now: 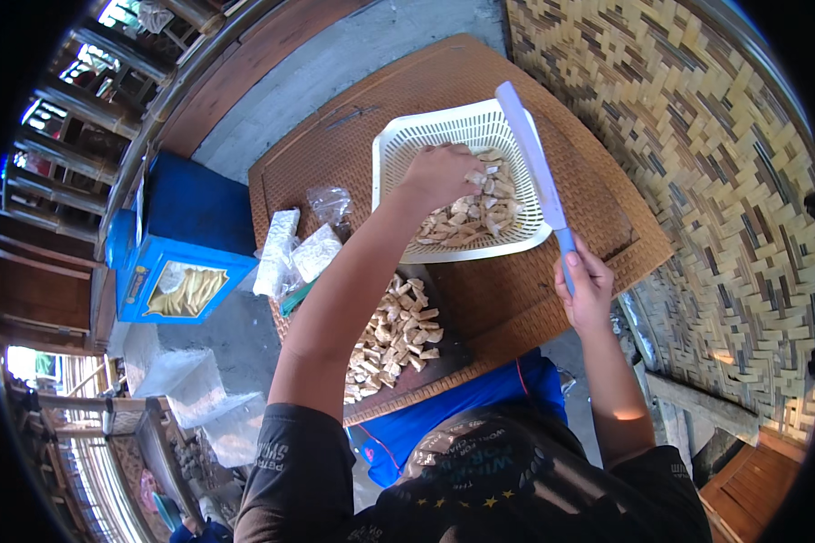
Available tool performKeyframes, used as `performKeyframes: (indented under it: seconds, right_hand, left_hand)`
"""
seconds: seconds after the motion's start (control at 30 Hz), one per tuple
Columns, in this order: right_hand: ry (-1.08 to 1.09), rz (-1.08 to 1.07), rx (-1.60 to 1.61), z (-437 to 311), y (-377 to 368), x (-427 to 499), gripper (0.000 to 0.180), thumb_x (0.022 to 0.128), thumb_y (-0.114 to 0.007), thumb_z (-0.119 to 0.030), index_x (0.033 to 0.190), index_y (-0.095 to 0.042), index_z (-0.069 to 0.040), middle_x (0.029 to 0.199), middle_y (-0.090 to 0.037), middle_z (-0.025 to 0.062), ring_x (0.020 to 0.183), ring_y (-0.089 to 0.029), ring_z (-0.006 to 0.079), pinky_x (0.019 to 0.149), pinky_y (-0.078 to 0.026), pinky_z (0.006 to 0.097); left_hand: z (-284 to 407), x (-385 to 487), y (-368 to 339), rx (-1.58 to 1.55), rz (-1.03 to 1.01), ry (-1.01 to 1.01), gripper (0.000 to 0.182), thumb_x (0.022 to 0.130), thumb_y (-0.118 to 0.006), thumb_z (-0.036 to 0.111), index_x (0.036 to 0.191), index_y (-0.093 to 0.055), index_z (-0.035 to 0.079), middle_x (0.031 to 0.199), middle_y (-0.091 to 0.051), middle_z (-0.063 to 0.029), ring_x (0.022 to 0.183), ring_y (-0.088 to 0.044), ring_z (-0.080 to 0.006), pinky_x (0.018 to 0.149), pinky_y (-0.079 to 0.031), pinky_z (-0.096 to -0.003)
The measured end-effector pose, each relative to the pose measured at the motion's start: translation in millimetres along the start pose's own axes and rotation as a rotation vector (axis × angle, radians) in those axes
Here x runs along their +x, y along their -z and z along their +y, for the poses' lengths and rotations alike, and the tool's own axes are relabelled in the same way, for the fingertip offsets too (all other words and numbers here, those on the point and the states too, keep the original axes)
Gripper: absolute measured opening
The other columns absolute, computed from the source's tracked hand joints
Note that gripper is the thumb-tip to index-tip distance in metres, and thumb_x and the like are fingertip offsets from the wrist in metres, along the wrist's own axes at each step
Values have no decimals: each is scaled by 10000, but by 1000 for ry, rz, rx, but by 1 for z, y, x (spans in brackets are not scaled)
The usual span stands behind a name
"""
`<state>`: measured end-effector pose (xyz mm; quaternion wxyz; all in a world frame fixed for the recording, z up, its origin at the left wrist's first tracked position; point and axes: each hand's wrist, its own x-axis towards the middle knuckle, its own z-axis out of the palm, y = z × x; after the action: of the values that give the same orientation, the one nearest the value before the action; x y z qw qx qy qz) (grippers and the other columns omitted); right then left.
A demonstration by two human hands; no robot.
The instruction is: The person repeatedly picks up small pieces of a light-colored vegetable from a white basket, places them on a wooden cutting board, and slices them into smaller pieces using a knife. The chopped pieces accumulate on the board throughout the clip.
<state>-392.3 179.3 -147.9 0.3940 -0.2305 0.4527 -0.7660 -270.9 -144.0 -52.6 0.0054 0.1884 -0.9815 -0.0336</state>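
My right hand (586, 284) grips the handle of a large knife (531, 159) with a pale lavender blade, held tilted across the right rim of a white plastic basket (407, 132). Inside the basket lie many cut pieces of what looks like tempeh (467, 218). My left hand (446, 175) reaches into the basket, its fingers bent down at the pieces; a pale bit shows by the fingertips, but whether it is held is unclear. Nearer my body, a heap of similar chunks (397, 332) rests on a dark board (451, 339), partly behind my left forearm.
Wrapped white-speckled blocks (277, 251) and a clear plastic bag (329, 203) lie at the left of the woven-topped table (564, 136). A blue tin (183, 237) with a picture panel stands beyond the left edge. A woven bamboo wall (686, 136) borders the right side.
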Motion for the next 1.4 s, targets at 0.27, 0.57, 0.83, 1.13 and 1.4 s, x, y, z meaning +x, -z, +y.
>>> performKeyframes:
  seconds: [0.27,0.57,0.83,1.13,1.4]
  right_hand:
    - [-15,-21,4,-3,2,0,535,1216,-684,-194,1688,-600,44,877,-661,29,625,-442,28,533,-322,214]
    - [18,-12,52,1,6,-1,550,1210,-694,-201,1689,-597,51,880,-675,61,607,-465,42,522,-348,216]
    - [46,21,36,6,18,0,573,1231,-633,-222,1715,-541,69,906,-661,95,597,-460,78,511,-337,249]
    - [36,-55,-81,-4,18,7,592,1247,-598,-293,1703,-495,72,923,-610,97,564,-402,86,512,-334,255]
    - [48,-120,-237,-14,-18,-8,647,1237,-579,-333,1696,-460,107,908,-565,78,548,-375,84,500,-306,245]
  left_hand:
    - [-15,-23,11,-133,73,56,243,1063,-854,359,1190,-846,151,1194,-847,-50,1088,-827,-278,1001,-656,-450]
    - [3,-186,99,-336,433,152,200,959,-946,78,1120,-835,37,1125,-866,-106,1018,-849,-288,914,-668,-404]
    - [47,-370,74,-552,762,481,284,902,-949,-70,1126,-806,30,1217,-843,-151,1138,-820,-275,1000,-641,-379]
    - [108,-477,5,-399,828,904,275,880,-983,0,1101,-830,57,1192,-850,-120,1112,-840,-284,960,-663,-388]
    - [139,-505,-21,-374,786,943,308,855,-995,-8,1109,-834,62,1185,-851,-107,1108,-846,-289,944,-681,-398]
